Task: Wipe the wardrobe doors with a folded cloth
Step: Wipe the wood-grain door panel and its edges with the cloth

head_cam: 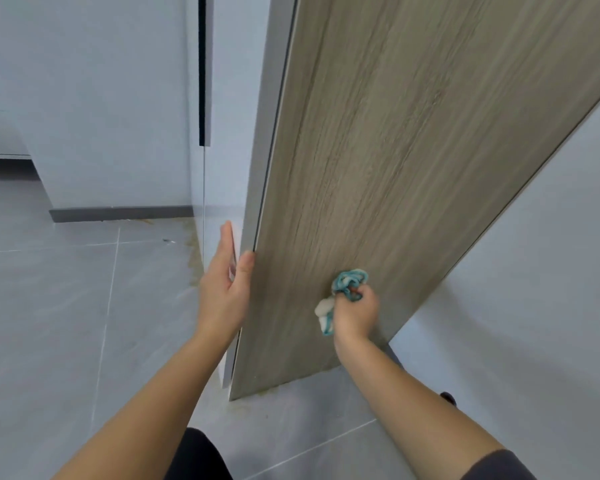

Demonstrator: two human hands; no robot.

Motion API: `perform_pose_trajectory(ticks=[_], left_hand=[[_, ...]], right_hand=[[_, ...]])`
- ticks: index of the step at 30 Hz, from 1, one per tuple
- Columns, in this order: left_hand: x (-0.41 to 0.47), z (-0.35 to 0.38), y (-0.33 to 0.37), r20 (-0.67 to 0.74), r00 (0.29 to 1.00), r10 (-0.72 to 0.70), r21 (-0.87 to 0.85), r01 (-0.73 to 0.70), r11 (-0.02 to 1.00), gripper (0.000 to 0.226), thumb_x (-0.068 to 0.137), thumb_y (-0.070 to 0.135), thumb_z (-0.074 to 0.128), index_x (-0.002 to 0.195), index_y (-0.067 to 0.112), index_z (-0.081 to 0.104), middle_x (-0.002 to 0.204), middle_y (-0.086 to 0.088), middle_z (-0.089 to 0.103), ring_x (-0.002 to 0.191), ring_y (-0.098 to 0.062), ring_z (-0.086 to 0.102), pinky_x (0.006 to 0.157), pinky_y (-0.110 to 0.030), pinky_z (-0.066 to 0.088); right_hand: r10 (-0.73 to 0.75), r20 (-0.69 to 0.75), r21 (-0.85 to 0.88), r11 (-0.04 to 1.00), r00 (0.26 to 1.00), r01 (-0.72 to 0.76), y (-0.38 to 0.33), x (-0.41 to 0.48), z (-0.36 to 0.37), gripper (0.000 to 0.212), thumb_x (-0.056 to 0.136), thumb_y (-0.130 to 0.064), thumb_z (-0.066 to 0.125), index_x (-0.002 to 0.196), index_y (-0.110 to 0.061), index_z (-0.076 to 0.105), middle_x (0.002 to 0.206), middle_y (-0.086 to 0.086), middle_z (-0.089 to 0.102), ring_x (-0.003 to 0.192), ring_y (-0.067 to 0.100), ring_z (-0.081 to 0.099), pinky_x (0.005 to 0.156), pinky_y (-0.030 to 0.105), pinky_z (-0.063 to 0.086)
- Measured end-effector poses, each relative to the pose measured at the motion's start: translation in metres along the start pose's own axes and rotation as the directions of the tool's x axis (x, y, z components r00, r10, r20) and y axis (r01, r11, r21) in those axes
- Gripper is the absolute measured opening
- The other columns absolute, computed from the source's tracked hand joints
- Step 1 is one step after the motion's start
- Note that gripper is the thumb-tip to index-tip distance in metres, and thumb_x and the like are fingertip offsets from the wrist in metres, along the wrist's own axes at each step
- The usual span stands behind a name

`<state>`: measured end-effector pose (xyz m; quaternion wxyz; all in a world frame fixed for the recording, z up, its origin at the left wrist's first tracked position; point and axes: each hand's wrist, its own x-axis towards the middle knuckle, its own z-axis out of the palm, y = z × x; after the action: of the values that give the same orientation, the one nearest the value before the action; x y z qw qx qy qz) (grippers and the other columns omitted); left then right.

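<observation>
low on the open wardrobe door (378, 150), the right hand (355, 311) bunches a soft, light cloth (349, 284) against the wood-grain face, while the left hand (224, 292), fingers straight, steadies the stiff panel's free edge, likely the best hold.

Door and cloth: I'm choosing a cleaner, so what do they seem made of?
Door: probably laminate or veneered board; matt, printed-looking wood grain, pale edge strip. Cloth: soft textile, teal and white, maybe microfibre; it bunches loosely in the right hand.
</observation>
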<state>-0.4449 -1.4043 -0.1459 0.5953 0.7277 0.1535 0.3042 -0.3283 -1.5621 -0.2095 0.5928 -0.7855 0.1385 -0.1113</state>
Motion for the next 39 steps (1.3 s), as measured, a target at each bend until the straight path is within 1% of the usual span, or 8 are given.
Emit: perform_pose_trajectory(ticks=[3,5,9,13,18,26,32,39], left_hand=[[0.001,-0.011,0.001,0.036,0.999,0.001,0.033,-0.002,0.999,0.057,0.101,0.034,0.044,0.153,0.03,0.02,0.156,0.017,0.024,0.142,-0.006,0.028,0.117,-0.029,0.027],[0.004,-0.014,0.0,0.054,0.998,-0.016,0.046,0.013,0.999,0.058,0.099,0.036,0.047,0.152,0.033,0.023,0.155,0.018,0.026,0.141,-0.008,0.032,0.111,-0.022,0.029],[0.007,-0.022,0.003,0.063,0.997,-0.038,0.059,0.034,0.998,0.059,0.097,0.035,0.052,0.15,0.032,0.028,0.154,0.013,0.031,0.131,-0.004,0.042,0.086,0.001,0.029],[0.009,-0.025,0.004,0.073,0.997,-0.02,0.081,0.014,0.997,0.06,0.096,0.034,0.053,0.15,0.029,0.028,0.154,0.009,0.033,0.138,-0.006,0.035,0.094,-0.009,0.03],[0.002,-0.013,-0.009,0.042,0.999,-0.007,-0.034,0.009,0.999,0.058,0.099,0.034,0.049,0.152,0.031,0.025,0.156,0.016,0.026,0.142,-0.005,0.028,0.117,-0.037,0.03],[-0.015,0.026,-0.03,-0.077,0.996,-0.042,-0.082,0.035,0.996,0.062,0.096,0.038,0.029,0.154,0.027,0.012,0.16,0.017,0.01,0.143,0.009,0.007,0.119,-0.023,0.01],[-0.015,0.043,-0.036,-0.247,0.967,-0.057,-0.122,0.027,0.992,0.057,0.097,0.03,0.032,0.153,0.027,0.02,0.157,0.013,0.026,0.144,-0.002,0.022,0.119,-0.042,0.022],[-0.013,0.054,-0.04,-0.374,0.926,-0.048,-0.089,0.015,0.996,0.058,0.09,0.042,0.03,0.147,0.03,0.031,0.145,-0.002,0.045,0.133,-0.02,0.042,0.111,-0.041,0.034]], right_hand=[[-0.036,0.018,0.036,0.999,0.999,0.035,-0.016,-0.044,0.016,0.019,0.073,0.006,0.066,0.091,-0.001,0.062,0.101,0.008,0.052,0.085,0.023,0.056,0.078,0.024,0.043],[-0.054,0.027,0.059,0.997,0.998,0.052,-0.025,-0.068,0.024,0.019,0.075,0.01,0.064,0.093,0.002,0.06,0.103,0.009,0.048,0.085,0.02,0.052,0.073,0.014,0.035],[-0.104,0.082,0.109,0.99,0.991,0.095,-0.034,-0.109,0.038,0.018,0.078,0.01,0.061,0.091,-0.002,0.058,0.105,0.004,0.047,0.087,0.017,0.054,0.076,0.013,0.038],[-0.167,0.15,0.129,0.981,0.975,0.148,-0.035,-0.133,0.045,0.023,0.08,0.007,0.062,0.087,-0.014,0.056,0.103,-0.005,0.046,0.085,0.003,0.056,0.08,0.019,0.046],[-0.214,0.182,0.102,0.975,0.96,0.198,-0.029,-0.122,0.036,0.027,0.078,0.007,0.062,0.086,-0.017,0.057,0.105,-0.001,0.05,0.09,0.01,0.057,0.086,0.022,0.047],[-0.143,0.056,0.087,0.987,0.988,0.137,-0.012,-0.063,0.018,0.024,0.073,0.01,0.063,0.085,-0.01,0.057,0.101,0.007,0.05,0.084,0.018,0.054,0.076,0.014,0.037],[-0.019,-0.036,-0.009,1.0,0.999,0.019,0.027,0.032,-0.003,0.024,0.073,0.002,0.066,0.084,-0.015,0.055,0.104,0.015,0.058,0.09,0.029,0.06,0.084,0.04,0.051],[0.124,-0.206,0.072,0.991,0.971,-0.111,0.05,0.108,-0.036,0.029,0.079,0.005,0.06,0.108,0.0,0.063,0.105,0.011,0.06,0.095,0.026,0.061,0.08,0.026,0.047]])
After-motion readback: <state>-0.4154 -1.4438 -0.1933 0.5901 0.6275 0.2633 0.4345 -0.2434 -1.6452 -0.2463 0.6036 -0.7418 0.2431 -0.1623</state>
